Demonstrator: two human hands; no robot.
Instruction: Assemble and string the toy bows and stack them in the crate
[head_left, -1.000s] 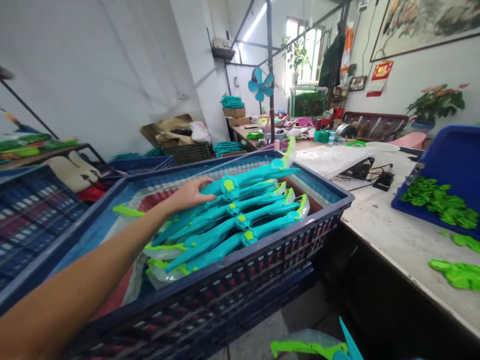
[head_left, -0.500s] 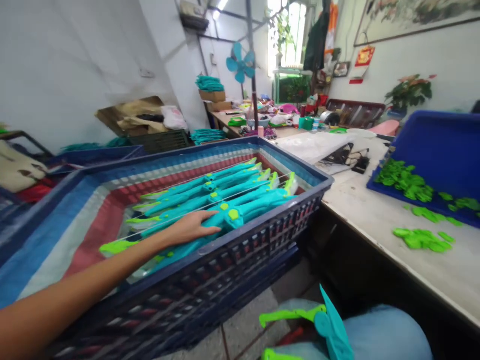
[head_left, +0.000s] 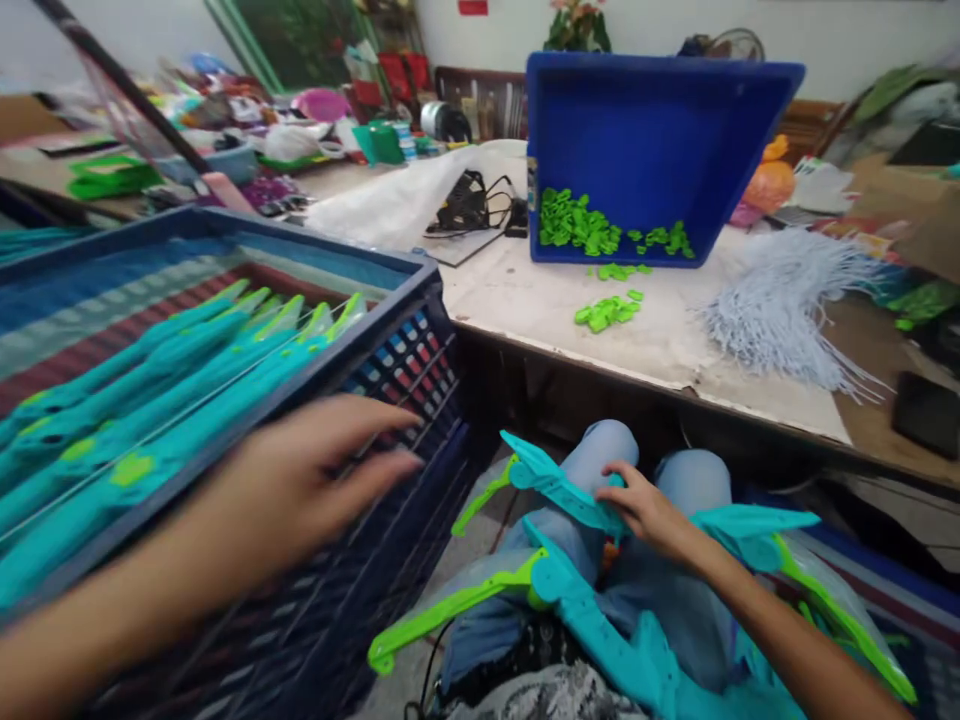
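Note:
My left hand (head_left: 300, 480), blurred by motion, is beside the rim of the dark blue crate (head_left: 439, 290) with thumb and fingers apart and nothing between them. Inside that crate lie several bow-shaped teal plastic pieces (head_left: 187, 345) with lime-green tips and white strings. Over my knees, my right hand (head_left: 645, 505) has its fingers closed on a teal-and-green bow-shaped piece (head_left: 562, 485). Another such piece (head_left: 577, 600) lies across my lap, its green arm angled left. A further teal end (head_left: 750, 525) with a green arm shows beside my right forearm; how these parts join is hidden.
On the worktable (head_left: 510, 290) a blue bin (head_left: 637, 130) stands tipped on its side, small green parts (head_left: 577, 225) in it and before it. A bundle of pale strings (head_left: 780, 310) lies to the right. Another lined crate (head_left: 900, 610) is at lower right.
My left hand has let go of the teal piece in the crate and drawn back over its near rim. The view has turned right, bringing my right hand and lap into sight.

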